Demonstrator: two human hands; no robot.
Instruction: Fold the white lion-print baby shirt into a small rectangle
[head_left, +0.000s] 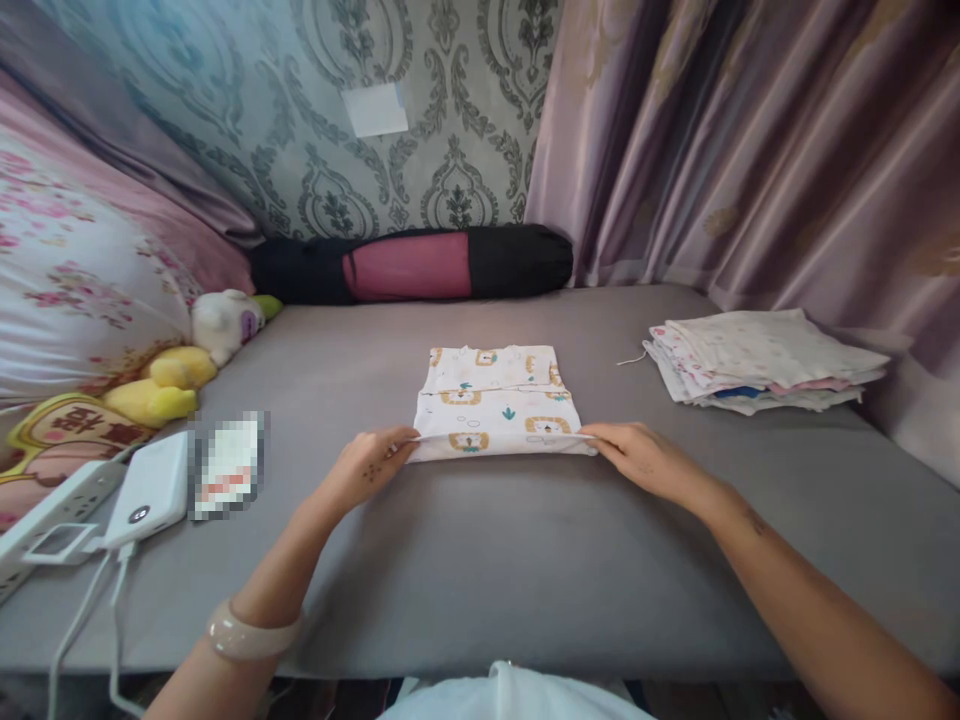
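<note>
A white garment printed with tan lion faces and green plants (495, 408) lies partly folded on the grey sheet in front of me. My left hand (375, 462) pinches its near left corner, thumb and fingers together. At the near right corner, my right hand (634, 452) grips the cloth the same way. The near edge between them is turned up in a narrow fold and pulled straight. A second folded layer lies across the garment's far part. Whether it is a shirt or trousers I cannot tell.
A stack of folded clothes (765, 360) sits at the right. On the left are a power bank (150, 490), a power strip (60, 515), a blurred packet (227, 465) and plush toys (169, 385). A long black and pink bag (409, 265) lies along the wall.
</note>
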